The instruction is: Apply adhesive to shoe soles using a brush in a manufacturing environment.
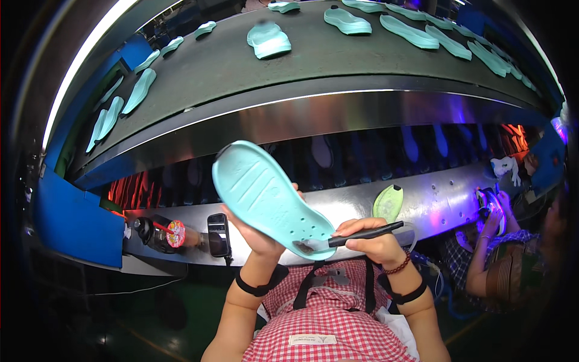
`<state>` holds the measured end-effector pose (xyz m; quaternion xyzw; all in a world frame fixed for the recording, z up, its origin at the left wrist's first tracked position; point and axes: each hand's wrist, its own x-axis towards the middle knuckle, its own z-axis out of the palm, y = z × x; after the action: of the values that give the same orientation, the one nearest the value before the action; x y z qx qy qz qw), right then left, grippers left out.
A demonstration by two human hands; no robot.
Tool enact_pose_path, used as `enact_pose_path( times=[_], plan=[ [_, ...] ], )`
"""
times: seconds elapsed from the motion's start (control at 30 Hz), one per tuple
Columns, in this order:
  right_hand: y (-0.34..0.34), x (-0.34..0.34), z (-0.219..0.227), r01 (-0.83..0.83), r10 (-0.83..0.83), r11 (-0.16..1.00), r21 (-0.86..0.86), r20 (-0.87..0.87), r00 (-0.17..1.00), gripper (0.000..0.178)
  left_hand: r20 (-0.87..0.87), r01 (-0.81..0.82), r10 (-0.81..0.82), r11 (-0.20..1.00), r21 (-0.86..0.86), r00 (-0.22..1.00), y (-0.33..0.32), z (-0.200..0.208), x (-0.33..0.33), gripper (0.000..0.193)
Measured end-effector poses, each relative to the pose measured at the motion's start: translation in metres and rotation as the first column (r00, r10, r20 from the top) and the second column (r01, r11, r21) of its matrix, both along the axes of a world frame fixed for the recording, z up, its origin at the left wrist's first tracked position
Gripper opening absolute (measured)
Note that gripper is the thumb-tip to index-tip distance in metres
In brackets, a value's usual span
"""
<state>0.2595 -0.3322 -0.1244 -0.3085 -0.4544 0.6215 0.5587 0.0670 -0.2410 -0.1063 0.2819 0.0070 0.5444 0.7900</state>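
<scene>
A turquoise shoe sole [259, 187] is tilted up in front of me, its hollowed face with ribs and small holes turned toward me. My left hand [259, 232] grips it from behind and along its left edge, most of the fingers hidden by the sole. In my right hand [377, 244] is a black-handled brush [368, 234]. The brush's bristles touch the sole's lower right end, near the small holes. Just beyond my right hand, a light green sole-shaped piece [388, 202] lies on the metal ledge [428, 196].
Several turquoise soles [268, 41] ride on the dark conveyor belt [217, 72] across the far side. On the ledge at left are a phone [219, 235], a dark bottle [148, 232] and a cup [176, 233]. At right, a co-worker's hands [497, 211] hold a shoe part.
</scene>
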Motion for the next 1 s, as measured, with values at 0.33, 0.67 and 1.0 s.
enact_pose_path(
  times=[0.33,0.67,1.0],
  plan=[
    [-0.004,-0.010,0.025,-0.086,0.079,0.996,0.011,0.276,0.958,0.021,-0.194,0.271,-0.286,0.957,-0.102,0.938,-0.010,-0.048,-0.013,0.069],
    [0.008,0.007,0.050,-0.228,0.012,0.916,0.331,0.546,0.838,0.020,-0.248,0.588,-0.671,0.736,-0.334,0.699,0.006,-0.023,-0.020,0.050],
    [0.011,0.021,0.054,-0.444,0.080,0.832,0.332,0.721,0.688,0.023,-0.484,0.538,-0.716,0.698,-0.473,0.503,0.005,-0.014,-0.026,0.055]
  ],
)
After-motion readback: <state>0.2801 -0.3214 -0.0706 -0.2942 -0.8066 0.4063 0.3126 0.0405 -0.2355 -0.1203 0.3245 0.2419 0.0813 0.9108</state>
